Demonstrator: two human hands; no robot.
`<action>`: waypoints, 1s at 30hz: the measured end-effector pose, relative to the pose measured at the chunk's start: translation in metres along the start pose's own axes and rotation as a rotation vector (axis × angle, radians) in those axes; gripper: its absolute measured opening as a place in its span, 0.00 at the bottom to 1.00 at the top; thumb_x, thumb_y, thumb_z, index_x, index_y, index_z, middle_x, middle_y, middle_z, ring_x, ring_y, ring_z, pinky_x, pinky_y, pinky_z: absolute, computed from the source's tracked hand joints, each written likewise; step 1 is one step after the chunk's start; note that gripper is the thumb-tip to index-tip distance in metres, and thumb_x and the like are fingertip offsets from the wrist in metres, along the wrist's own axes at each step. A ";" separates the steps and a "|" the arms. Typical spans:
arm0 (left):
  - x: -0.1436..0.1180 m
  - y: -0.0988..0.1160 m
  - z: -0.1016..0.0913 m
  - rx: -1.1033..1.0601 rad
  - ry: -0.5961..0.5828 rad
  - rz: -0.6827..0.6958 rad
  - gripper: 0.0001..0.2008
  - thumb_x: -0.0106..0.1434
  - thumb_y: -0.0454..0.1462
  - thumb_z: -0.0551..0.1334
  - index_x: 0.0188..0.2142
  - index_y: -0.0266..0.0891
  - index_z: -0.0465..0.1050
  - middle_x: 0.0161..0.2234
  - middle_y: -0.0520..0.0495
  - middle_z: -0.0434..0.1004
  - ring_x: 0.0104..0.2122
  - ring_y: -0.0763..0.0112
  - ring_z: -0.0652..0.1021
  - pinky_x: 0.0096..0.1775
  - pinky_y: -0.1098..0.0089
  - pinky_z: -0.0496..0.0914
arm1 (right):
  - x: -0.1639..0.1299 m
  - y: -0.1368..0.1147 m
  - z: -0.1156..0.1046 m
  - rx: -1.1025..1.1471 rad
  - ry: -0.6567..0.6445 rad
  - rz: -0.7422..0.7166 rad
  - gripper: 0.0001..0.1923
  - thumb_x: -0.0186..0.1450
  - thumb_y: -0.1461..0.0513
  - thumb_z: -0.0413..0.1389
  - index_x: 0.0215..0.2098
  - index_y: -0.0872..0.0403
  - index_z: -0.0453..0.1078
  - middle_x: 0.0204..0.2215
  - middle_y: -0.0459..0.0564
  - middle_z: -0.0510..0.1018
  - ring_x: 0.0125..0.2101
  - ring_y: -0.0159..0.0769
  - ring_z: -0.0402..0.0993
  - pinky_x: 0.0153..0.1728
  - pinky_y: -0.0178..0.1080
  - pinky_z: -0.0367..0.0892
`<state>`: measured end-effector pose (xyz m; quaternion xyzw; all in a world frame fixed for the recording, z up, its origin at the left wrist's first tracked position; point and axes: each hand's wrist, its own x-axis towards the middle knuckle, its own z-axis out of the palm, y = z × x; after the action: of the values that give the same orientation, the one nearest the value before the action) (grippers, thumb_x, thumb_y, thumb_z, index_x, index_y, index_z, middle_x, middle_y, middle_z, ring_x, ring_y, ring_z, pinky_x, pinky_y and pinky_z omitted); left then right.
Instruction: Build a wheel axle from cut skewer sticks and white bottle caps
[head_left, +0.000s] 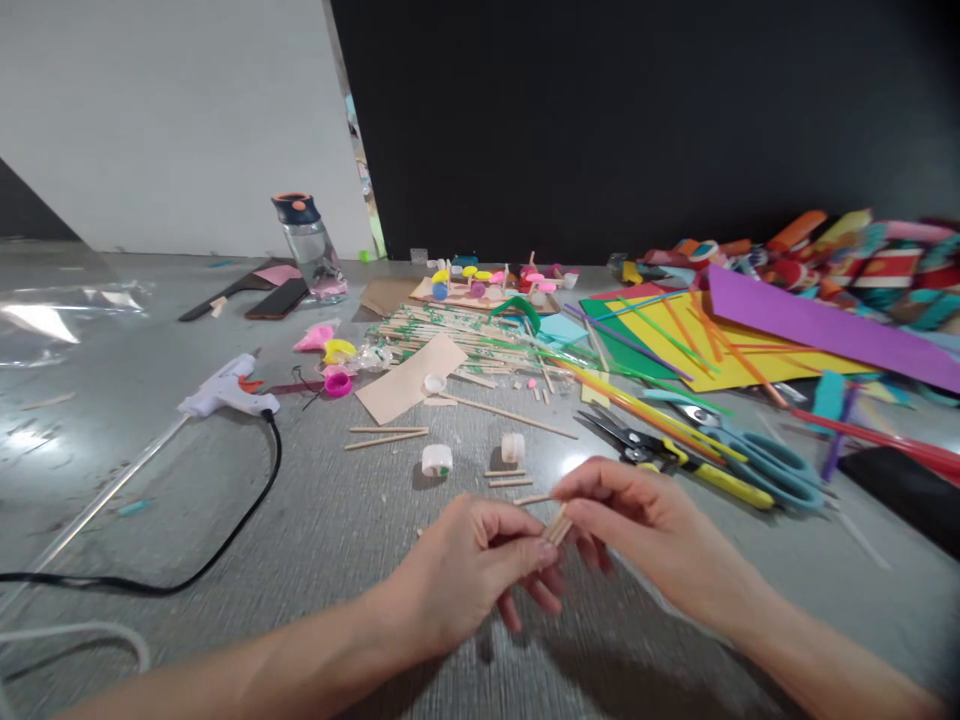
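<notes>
Both hands meet low centre over the grey bench [315,520]. Left hand [469,565] has its fingers curled in, thumb and fingertips pinching the near end of a small bundle of short wooden sticks [557,526]; right hand [645,525] pinches the same bundle from the other side, fingers pressed together on it. Bundle is held just above the bench, mostly hidden by the fingers, only a short tan stub shows between the two grips, so the stick count is not readable. Both forearms are cut off at the bottom edge. Just beyond the hands: a few loose short sticks [506,478] lying flat, two white bottle caps [436,460] and [513,447] well apart from the bundle. Right of the hands, black-and-yellow pliers [660,452] lie touching blue-handled scissors [757,455], partly under coloured straws [645,405]. Further back a tan card piece [409,378], a pile of long skewers [457,335], stacked foam sheets [750,345] in green, yellow and purple; the heap at far right is blurred and runs out of frame. Left side: white glue gun [229,392] with black cord [225,545] trailing off the left edge, clear water bottle [311,245] behind it. A small model with coloured caps [491,283] sits at the back, too small to make out details.
</notes>
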<state>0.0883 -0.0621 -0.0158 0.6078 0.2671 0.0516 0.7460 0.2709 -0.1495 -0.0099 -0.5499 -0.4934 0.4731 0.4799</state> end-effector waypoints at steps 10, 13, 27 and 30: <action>-0.002 0.006 0.002 -0.200 0.027 -0.091 0.15 0.58 0.45 0.67 0.31 0.32 0.77 0.32 0.40 0.82 0.28 0.68 0.82 0.20 0.78 0.68 | -0.023 -0.018 -0.039 -0.609 0.126 -0.073 0.16 0.70 0.47 0.56 0.41 0.49 0.75 0.32 0.48 0.78 0.28 0.34 0.72 0.24 0.35 0.66; -0.004 0.006 0.006 -0.203 -0.010 -0.098 0.16 0.57 0.46 0.67 0.30 0.32 0.78 0.31 0.42 0.81 0.28 0.68 0.82 0.20 0.78 0.69 | -0.016 -0.021 -0.014 -0.328 -0.013 0.014 0.13 0.70 0.51 0.57 0.41 0.51 0.77 0.27 0.46 0.76 0.23 0.29 0.66 0.22 0.32 0.62; -0.005 0.009 0.001 -0.221 -0.112 -0.165 0.16 0.61 0.46 0.65 0.37 0.33 0.80 0.37 0.41 0.81 0.32 0.67 0.83 0.27 0.75 0.73 | 0.004 -0.013 0.005 -0.116 -0.075 0.085 0.14 0.68 0.55 0.59 0.26 0.54 0.73 0.17 0.40 0.66 0.17 0.24 0.58 0.17 0.29 0.52; -0.005 0.009 0.002 -0.215 -0.140 -0.161 0.14 0.62 0.44 0.64 0.37 0.34 0.80 0.39 0.41 0.81 0.34 0.66 0.83 0.30 0.73 0.73 | 0.005 -0.011 0.006 -0.095 -0.065 0.088 0.14 0.67 0.56 0.59 0.26 0.54 0.73 0.17 0.41 0.67 0.17 0.24 0.57 0.17 0.29 0.53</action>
<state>0.0870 -0.0634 -0.0059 0.5032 0.2555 -0.0227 0.8252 0.2643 -0.1434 0.0007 -0.5775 -0.5059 0.4876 0.4157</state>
